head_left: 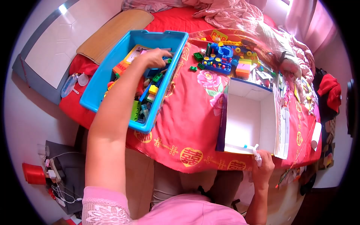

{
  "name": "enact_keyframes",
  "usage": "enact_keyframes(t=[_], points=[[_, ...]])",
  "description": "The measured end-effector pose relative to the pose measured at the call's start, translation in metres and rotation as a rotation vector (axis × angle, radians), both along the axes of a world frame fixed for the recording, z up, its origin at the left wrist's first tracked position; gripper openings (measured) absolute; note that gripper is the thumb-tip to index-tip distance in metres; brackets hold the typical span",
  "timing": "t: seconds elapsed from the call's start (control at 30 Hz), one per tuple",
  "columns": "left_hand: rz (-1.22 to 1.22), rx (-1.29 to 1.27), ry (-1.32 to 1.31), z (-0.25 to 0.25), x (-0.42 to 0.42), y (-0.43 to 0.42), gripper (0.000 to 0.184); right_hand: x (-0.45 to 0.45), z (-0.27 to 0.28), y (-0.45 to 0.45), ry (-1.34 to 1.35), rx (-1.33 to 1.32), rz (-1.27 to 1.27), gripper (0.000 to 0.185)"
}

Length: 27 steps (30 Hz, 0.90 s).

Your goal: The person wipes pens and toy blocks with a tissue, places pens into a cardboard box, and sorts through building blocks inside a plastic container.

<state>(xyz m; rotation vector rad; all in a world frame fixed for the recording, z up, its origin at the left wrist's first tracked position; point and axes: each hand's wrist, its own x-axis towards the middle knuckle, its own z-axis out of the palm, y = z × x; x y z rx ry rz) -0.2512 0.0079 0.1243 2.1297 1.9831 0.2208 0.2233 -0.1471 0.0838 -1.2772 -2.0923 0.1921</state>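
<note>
My left hand [153, 58] reaches into the far right part of a blue plastic bin [150, 125], palm down, with fingers apart and bent over the toys near the wall. Inside lie mixed toy building bricks, among them a yellow brick [153, 89], a green brick [135, 110] and an orange piece [120, 68]. Close to the near right corner of an open white-lined box [243, 114], my right hand [264, 164] is closed around a crumpled white strip [257, 154]. What the strip is made of cannot be told.
A blue toy block assembly [219, 60] stands on the red cloth [180, 131], with green bricks [198, 56] and an orange-and-pink block stack [243, 68] beside it. Papers and small items crowd the right side. Rumpled pink bedding [236, 15] lies behind.
</note>
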Motion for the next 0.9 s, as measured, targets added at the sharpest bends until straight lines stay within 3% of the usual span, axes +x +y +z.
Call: enact_keyframes(t=[0.03, 0.13, 0.2, 0.23, 0.27, 0.37, 0.4, 0.5, 0.57, 0.63, 0.73, 0.83, 0.9], points=[[0.041, -0.199, 0.056, -0.004, -0.001, 0.010, 0.017, -0.001, 0.000, 0.003, -0.007, 0.008, 0.005, 0.013], [0.010, -0.031, -0.073, -0.005, -0.007, 0.015, 0.013, -0.003, -0.001, 0.007, 0.000, -0.006, -0.008, 0.014], [0.208, 0.248, -0.607, -0.004, -0.024, 0.021, 0.022, -0.002, -0.002, 0.008, -0.015, -0.013, -0.019, 0.015], [0.414, 0.301, -0.714, 0.014, -0.019, 0.018, 0.025, -0.001, -0.002, 0.008, -0.025, -0.020, -0.027, 0.015], [0.445, 0.487, -0.678, 0.027, -0.014, 0.015, 0.024, -0.001, -0.003, 0.007, -0.034, -0.028, -0.035, 0.015], [0.319, 0.438, -0.225, 0.029, -0.030, 0.031, 0.024, -0.003, -0.005, 0.007, 0.020, -0.030, -0.035, 0.017], [0.267, 0.318, -0.008, 0.025, -0.031, 0.041, 0.027, -0.003, -0.006, 0.007, 0.025, -0.032, -0.034, 0.017], [0.400, -0.079, -0.016, 0.034, 0.009, 0.022, 0.036, -0.001, -0.008, 0.007, 0.032, -0.034, -0.032, 0.018], [0.283, -0.200, 0.164, 0.030, 0.016, 0.013, 0.045, 0.000, -0.008, 0.007, 0.029, -0.028, -0.026, 0.018], [0.201, -0.200, 0.253, 0.013, 0.001, 0.010, 0.039, 0.001, -0.008, 0.007, 0.041, -0.041, -0.026, 0.018], [0.422, -0.325, -0.165, 0.031, -0.011, -0.011, 0.031, 0.002, -0.009, 0.007, 0.039, -0.034, -0.015, 0.018], [0.601, -0.321, -0.408, 0.043, -0.047, -0.014, 0.023, 0.001, -0.008, 0.007, 0.046, -0.036, -0.013, 0.018], [0.677, -0.139, -0.422, 0.032, -0.076, 0.000, 0.022, 0.000, -0.008, 0.007, 0.049, -0.041, -0.016, 0.018]])
